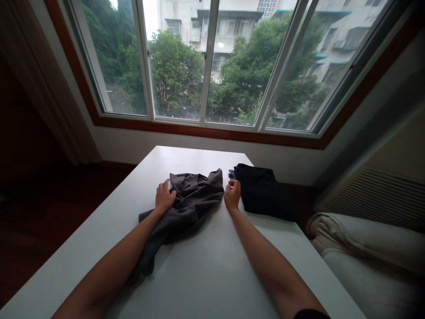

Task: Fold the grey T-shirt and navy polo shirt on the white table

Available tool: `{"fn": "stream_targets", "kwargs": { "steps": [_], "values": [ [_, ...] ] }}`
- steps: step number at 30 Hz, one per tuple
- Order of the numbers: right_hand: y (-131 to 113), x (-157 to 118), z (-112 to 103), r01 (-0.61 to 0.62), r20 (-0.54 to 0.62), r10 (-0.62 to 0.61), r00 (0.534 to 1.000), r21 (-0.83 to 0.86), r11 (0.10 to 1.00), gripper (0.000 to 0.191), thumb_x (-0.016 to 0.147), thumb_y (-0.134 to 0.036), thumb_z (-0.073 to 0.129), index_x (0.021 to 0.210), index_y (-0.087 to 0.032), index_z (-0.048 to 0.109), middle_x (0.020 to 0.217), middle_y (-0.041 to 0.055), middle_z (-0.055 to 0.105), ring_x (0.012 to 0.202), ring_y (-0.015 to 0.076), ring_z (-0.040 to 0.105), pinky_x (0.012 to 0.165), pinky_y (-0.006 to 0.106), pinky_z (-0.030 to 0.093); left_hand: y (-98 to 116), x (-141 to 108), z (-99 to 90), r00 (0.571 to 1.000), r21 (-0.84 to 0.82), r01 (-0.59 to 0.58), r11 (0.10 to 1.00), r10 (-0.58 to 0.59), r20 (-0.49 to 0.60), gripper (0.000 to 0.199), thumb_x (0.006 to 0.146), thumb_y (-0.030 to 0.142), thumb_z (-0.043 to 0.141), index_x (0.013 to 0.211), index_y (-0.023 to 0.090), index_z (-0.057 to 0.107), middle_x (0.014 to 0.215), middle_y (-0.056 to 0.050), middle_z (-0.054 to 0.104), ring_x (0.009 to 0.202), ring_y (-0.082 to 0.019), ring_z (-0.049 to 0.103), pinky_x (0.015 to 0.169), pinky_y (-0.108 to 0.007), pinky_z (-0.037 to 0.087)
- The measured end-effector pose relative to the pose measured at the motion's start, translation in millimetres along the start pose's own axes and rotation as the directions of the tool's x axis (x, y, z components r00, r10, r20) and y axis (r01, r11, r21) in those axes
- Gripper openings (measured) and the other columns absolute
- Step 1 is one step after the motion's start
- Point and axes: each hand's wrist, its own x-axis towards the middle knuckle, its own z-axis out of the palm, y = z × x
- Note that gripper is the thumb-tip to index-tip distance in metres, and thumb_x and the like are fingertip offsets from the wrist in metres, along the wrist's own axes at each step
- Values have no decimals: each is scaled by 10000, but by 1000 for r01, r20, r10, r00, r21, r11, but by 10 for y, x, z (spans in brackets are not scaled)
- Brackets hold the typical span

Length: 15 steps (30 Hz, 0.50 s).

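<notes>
Grey cloth lies rumpled in front of me: a garment, a little left of the middle of the white bench, its upper edge bunched into folds and one narrow end trailing down toward me beside my left forearm. My left hand is at the garment's upper left edge, thumb lying against the cloth and set apart from the fingers; their tips are hidden, so I cannot tell whether I am gripping it. My right hand is just beside the garment's right edge, fingers curled in toward the thumb, and I cannot tell whether anything is pinched inside. Just to the right of that hand, a black folded cloth lies flat near the bench's right edge, with a small bluish bit showing at its upper left corner. A dark sleeve shows at the bottom on my right arm. Beyond the bench's far end is a wide window in a reddish wooden surround, with green trees and a pale building outside.
</notes>
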Motion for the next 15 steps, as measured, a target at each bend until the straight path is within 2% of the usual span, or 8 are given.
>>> {"fn": "stream_targets", "kwargs": {
  "steps": [2,4,6,8,9,11,13,15],
  "values": [
    [-161,-121,33,203,124,-199,972,-17,979,398,986,-344,351,1249,-171,594,1158,149,617,1100,258,574,1001,373,473,55,-45,-15,977,99,-212,972,212,16,630,879,206,586,1507,211,528,1398,-148,548,1317,-313,502,1171,-478,381],
    [-313,-257,77,389,323,-367,872,-2,921,461,1030,-382,371,1412,-188,541,1188,128,630,1083,239,597,995,344,476,95,-88,-14,912,136,-402,905,384,143,544,874,190,591,1412,261,638,1476,-117,514,1395,-326,432,1213,-503,320],
    [-429,-379,119,468,520,-390,760,-22,883,511,1049,-446,423,1515,-243,480,1194,96,662,1054,228,631,943,313,485,111,-126,-2,838,139,-514,846,461,291,392,881,209,606,1237,291,748,1510,-74,522,1465,-352,352,1243,-565,234],
    [-492,-458,147,490,663,-294,688,-125,863,490,1050,-521,461,1476,-293,539,1145,74,703,1011,232,664,877,299,484,109,-154,5,805,166,-549,819,464,371,258,909,275,614,1098,292,788,1482,-59,569,1491,-378,310,1242,-631,160],
    [-506,-476,154,485,699,-227,678,-194,853,453,1048,-553,466,1391,-297,614,1092,71,722,976,237,677,846,297,479,105,-160,0,810,196,-544,816,450,376,225,927,316,609,1055,283,792,1445,-66,602,1488,-386,313,1236,-651,141],
    [-504,-468,150,467,713,-128,690,-302,831,426,1040,-597,469,1160,-273,719,986,77,739,912,243,690,805,299,465,97,-154,-33,841,271,-516,812,421,340,236,952,380,592,995,259,790,1337,-96,664,1452,-388,359,1225,-656,143],
    [-476,-405,114,431,685,-75,724,-365,826,446,1038,-608,465,1000,-251,730,916,81,738,862,240,689,774,297,449,78,-117,-104,860,331,-497,802,407,307,273,963,403,576,929,239,792,1209,-121,703,1378,-378,439,1210,-628,196],
    [-424,-302,29,377,638,-37,769,-407,832,439,1041,-593,463,963,-247,722,905,81,737,849,235,686,753,291,435,26,-50,-219,869,368,-486,793,396,296,306,963,401,565,853,230,793,1108,-131,717,1290,-360,510,1181,-580,273]
  ]
}}
